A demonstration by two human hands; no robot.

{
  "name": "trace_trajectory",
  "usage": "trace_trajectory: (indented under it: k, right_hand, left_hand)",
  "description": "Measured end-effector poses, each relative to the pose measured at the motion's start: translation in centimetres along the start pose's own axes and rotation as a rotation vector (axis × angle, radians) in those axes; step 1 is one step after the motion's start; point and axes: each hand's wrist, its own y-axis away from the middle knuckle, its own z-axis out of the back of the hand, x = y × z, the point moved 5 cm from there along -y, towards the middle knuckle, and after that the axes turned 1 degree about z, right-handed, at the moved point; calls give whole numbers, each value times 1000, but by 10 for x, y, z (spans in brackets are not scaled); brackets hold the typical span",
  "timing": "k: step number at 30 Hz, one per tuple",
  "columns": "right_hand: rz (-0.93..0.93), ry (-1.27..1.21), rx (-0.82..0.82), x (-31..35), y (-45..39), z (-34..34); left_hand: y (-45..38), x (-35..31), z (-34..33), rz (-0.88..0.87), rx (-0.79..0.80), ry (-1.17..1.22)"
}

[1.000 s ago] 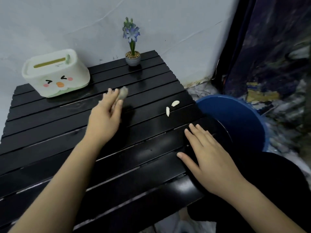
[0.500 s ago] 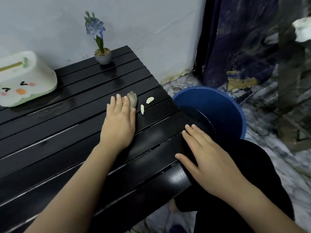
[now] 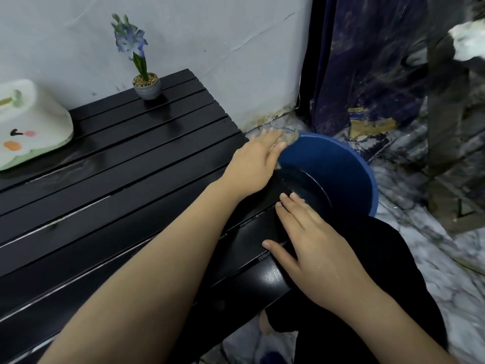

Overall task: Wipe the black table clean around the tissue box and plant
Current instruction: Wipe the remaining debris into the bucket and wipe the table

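Note:
The black slatted table (image 3: 126, 164) fills the left of the view. A white tissue box (image 3: 31, 127) with a cartoon face sits at its far left, and a small potted blue-flowered plant (image 3: 146, 85) stands at the back by the wall. My left hand (image 3: 254, 158) reaches over the table's right edge, fingers stretched over a small grey-tan cloth wad (image 3: 288, 139) at the rim of a blue bucket (image 3: 341, 166). My right hand (image 3: 309, 237) lies flat on the front right corner, fingers apart, holding nothing.
The blue bucket stands on the marbled floor right against the table's right edge. A dark curtain (image 3: 367, 61) hangs behind it. The white wall (image 3: 210, 35) runs along the table's back. My dark-clothed knee (image 3: 380, 285) is by the front corner.
My left hand has swept the wad rightward across the slats to the table's edge over the bucket. The two white scraps are no longer on the table. My right hand stayed put.

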Motion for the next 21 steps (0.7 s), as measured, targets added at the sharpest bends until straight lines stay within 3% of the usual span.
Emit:
trace_trajectory:
  k: [3,7,9,12,14,17,21]
  right_hand:
    - [-8,-6,-15,-1,0,0]
    - [-8,-25,-23,-2,0,0]
    - [-8,-16,-21,-1,1,-1]
    - [-17,-15,-15,0,0,-2]
    - [-19,-16,-8,1,0,-3]
    - [-28,-19,-8,1,-1,-3]
    - [-20,-21,14,1,-1,-5]
  left_hand:
    - [1,2,21,137,-155,507]
    - [14,52,86,221,-501,656]
    - [21,89,115,259,-524,484]
    - [27,155,132,502,-331,-111]
    - [25,168,129,543,-244,-387]
    - [8,146,114,434,-268,-471]
    - [-21,86,70,258,-224,-414]
